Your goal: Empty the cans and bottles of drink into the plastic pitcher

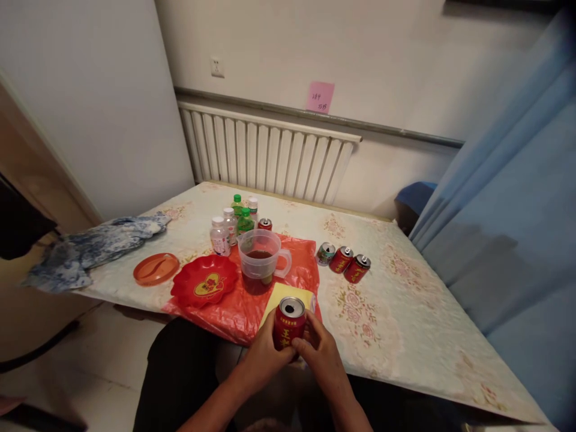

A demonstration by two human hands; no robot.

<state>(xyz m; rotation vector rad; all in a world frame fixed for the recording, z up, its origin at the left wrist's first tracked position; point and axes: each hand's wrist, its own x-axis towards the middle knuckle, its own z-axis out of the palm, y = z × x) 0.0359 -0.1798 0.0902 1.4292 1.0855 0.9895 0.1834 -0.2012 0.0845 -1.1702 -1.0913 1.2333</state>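
- Head view, and we've got two hands on one can: the left hand wraps one side, the right hand steadies the other, both grips holding the red drink can.
- Trouble spot! That mouth is uncovered, so a careless tilt could spill any contents; what's inside, I cannot tell.
- Too hard a squeeze might dent those thin walls; too loose, and it could drop, right here by the near edge of the worktop.
- Just beyond, a clear measuring jug of dark liquid stands over crinkled red plastic; a forward knock, or a tug on that loose sheet, could tip it.
- Now the looks: red body, gold characters down the front, silvery lid, dark opening, near upright. Its base is hidden, so whether it rests on anything, no telling.
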